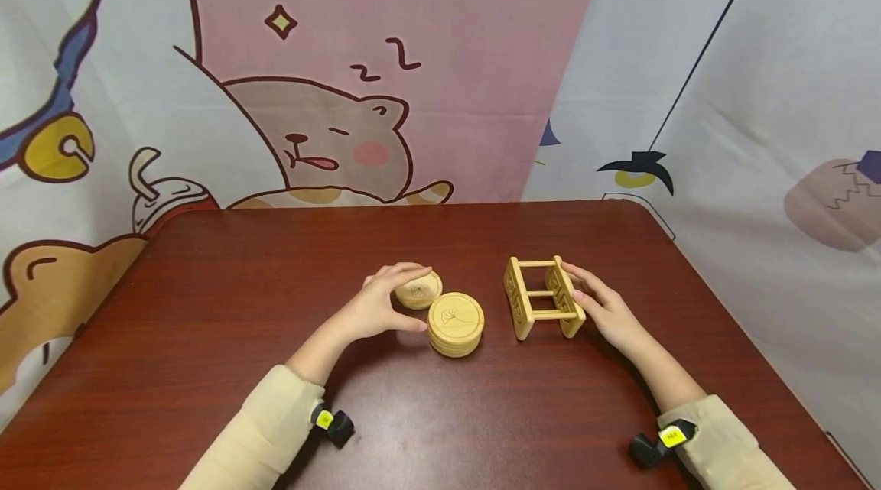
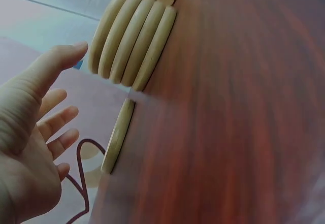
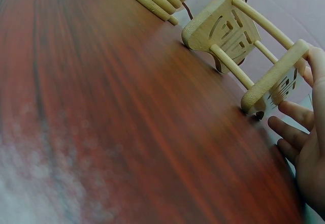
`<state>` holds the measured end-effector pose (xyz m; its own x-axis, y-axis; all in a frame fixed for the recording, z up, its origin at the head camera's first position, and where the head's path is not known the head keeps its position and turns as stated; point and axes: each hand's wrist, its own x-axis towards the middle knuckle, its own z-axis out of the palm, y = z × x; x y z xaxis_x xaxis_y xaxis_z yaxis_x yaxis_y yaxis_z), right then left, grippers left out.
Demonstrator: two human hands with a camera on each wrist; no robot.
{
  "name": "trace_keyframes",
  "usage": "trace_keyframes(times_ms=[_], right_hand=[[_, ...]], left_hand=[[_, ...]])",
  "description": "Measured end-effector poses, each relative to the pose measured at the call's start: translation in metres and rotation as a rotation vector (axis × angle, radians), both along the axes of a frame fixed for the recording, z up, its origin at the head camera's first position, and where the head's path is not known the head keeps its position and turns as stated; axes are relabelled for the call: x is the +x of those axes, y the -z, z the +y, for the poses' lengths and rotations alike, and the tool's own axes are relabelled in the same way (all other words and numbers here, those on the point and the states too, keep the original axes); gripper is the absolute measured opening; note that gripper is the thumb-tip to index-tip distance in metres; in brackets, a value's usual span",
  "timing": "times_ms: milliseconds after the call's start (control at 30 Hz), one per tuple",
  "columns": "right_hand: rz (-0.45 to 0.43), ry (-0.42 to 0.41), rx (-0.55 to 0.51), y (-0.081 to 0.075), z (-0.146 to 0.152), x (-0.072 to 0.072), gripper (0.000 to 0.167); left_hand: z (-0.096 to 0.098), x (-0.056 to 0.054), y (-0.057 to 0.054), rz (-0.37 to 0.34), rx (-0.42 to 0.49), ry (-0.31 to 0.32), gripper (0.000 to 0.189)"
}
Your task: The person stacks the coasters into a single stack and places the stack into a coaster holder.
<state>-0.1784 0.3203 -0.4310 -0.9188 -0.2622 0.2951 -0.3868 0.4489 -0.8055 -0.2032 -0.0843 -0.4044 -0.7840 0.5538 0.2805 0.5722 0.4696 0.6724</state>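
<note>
A stack of several round wooden coasters, the top one carved with a leaf, stands near the middle of the table. Just behind it on the left, a single wooden coaster lies flat. My left hand reaches around the left side of both, thumb and fingers spread apart; the left wrist view shows a gap between the thumb and the stack. To the right stands a wooden coaster holder with two carved side panels joined by rods. The fingers of my right hand rest against its right panel, holding nothing.
Everything stands on a dark red-brown wooden table. Behind it hangs a cartoon-printed curtain, which also runs along both sides. Each wrist wears a small black camera.
</note>
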Motion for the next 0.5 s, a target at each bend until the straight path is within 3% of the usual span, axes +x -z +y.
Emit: trace_keyframes(times_ms=[500], right_hand=[[-0.009, 0.001, -0.001, -0.001, 0.000, 0.001, 0.045]], left_hand=[[-0.014, -0.015, 0.012, -0.061, 0.029, -0.096, 0.080]])
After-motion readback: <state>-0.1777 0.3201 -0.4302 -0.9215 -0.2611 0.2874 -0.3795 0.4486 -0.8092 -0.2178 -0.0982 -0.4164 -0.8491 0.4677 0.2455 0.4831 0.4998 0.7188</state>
